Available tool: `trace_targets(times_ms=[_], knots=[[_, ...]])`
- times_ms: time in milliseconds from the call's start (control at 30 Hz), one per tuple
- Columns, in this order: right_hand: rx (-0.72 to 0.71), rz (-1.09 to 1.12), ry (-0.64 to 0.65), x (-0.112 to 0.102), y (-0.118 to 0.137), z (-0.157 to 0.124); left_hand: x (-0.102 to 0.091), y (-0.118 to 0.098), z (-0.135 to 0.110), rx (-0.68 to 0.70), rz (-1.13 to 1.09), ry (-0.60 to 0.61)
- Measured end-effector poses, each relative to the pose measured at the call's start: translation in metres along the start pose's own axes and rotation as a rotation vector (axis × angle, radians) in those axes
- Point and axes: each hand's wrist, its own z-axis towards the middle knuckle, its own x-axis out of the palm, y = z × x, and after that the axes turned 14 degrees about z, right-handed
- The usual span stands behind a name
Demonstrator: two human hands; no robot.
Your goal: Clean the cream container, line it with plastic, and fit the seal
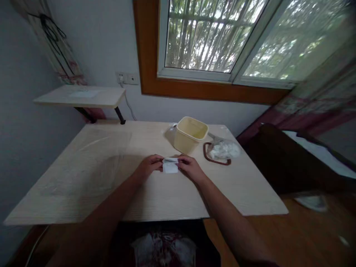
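A small white piece, paper or thin cloth (170,166), is held up between my two hands over the middle of the table. My left hand (151,165) pinches its left edge, and my right hand (190,167) has the right edge between thumb and fingers. A fold or slit runs along its top; what it is exactly cannot be made out. Just beyond my hands stands a pale yellow square bin (187,139), its inside partly visible. To the right of the bin rests a clear plastic bag with white contents (224,149), beside a brown frame-like handle (205,151).
A clear plastic sheet (91,159) covers the left of the wooden table (172,204). At the back left a raised shelf (83,96) stands on black legs. Crumpled clear plastic (171,128) lies behind the bin. A wall socket (127,78) and window (211,37) are beyond.
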Motion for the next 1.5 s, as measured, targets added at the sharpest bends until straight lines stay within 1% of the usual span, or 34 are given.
trace_targets(times_ms=[100, 200, 367, 433, 533, 600, 733, 867, 967, 1100, 1200, 1333, 1433, 1500], knots=[[-0.032, -0.02, 0.049, 0.001, 0.004, 0.0, 0.0, -0.001, -0.002, 0.015, 0.059, -0.009], [-0.08, -0.092, 0.081, 0.001, 0.007, 0.0, 0.0, -0.004, -0.005, 0.02, 0.117, -0.025], [-0.136, -0.17, 0.075, 0.001, 0.009, 0.0, 0.001, -0.012, -0.008, -0.019, 0.065, -0.008], [-0.15, -0.182, 0.075, 0.001, 0.009, 0.0, 0.002, -0.014, -0.009, -0.021, 0.099, 0.003], [-0.162, -0.198, 0.089, 0.002, 0.009, 0.0, 0.004, -0.011, -0.007, 0.021, 0.175, -0.029], [-0.161, -0.194, 0.089, 0.002, 0.01, 0.0, 0.005, -0.005, -0.005, 0.05, 0.186, -0.051], [-0.145, -0.177, 0.078, 0.002, 0.01, 0.0, 0.005, 0.005, 0.0, 0.11, 0.175, -0.062], [-0.103, -0.143, 0.064, 0.003, 0.009, -0.001, 0.006, 0.007, 0.001, 0.138, 0.182, -0.041], [-0.046, -0.1, 0.018, 0.003, 0.007, -0.001, 0.005, 0.002, -0.001, 0.132, 0.174, -0.014], [0.03, -0.049, -0.061, 0.003, 0.004, -0.002, 0.003, -0.01, -0.007, 0.087, 0.134, 0.047], [0.067, -0.012, -0.075, 0.004, 0.003, -0.003, 0.002, -0.015, -0.01, 0.069, 0.122, 0.045], [0.109, 0.049, -0.102, 0.006, 0.002, -0.003, 0.003, -0.009, -0.007, 0.07, 0.102, 0.036], [0.122, 0.049, -0.103, 0.006, 0.001, -0.003, 0.004, -0.003, -0.004, 0.071, 0.079, 0.016], [0.12, 0.042, -0.097, 0.006, 0.002, -0.003, 0.005, -0.002, -0.004, 0.063, 0.075, 0.005]])
